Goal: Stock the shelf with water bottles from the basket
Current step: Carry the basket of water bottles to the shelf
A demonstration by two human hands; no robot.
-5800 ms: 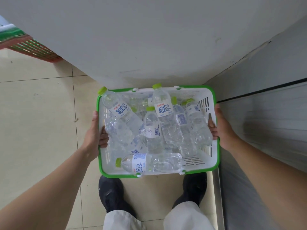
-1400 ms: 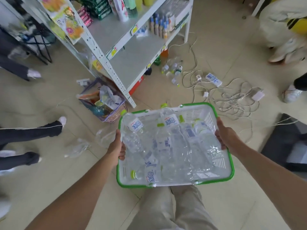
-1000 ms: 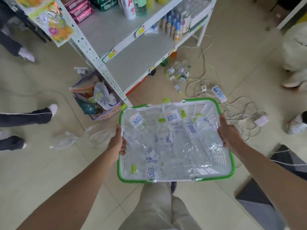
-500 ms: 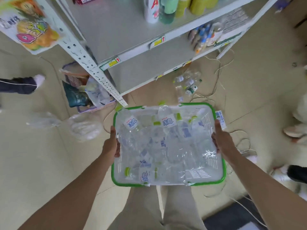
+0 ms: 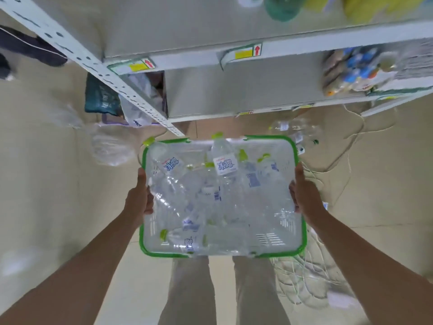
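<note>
The person is standing at the shelf, carrying the basket level in front of the legs. The left hand is clamping the left rim, fingers curled inside; the right hand is clamping the right rim likewise. Both grips are closed on the basket alone; no bottle is in hand.

The water bottles are lying loose and heaped inside, green caps pointing several ways. One bottle at the far left corner is poking its cap over the rim.

Stocking has not begun, in my judgement: the bare shelf board just beyond the basket is holding no water.

Risks noted: the protruding bottle could roll out if the basket is tilting left. Freeing one hand to pick would leave a heavy load on a single side grip, likely tipping it. Loose cables are sprawling on the floor near the right foot, a tripping hazard. The frame is blurred, so finer detail is uncertain.
</note>
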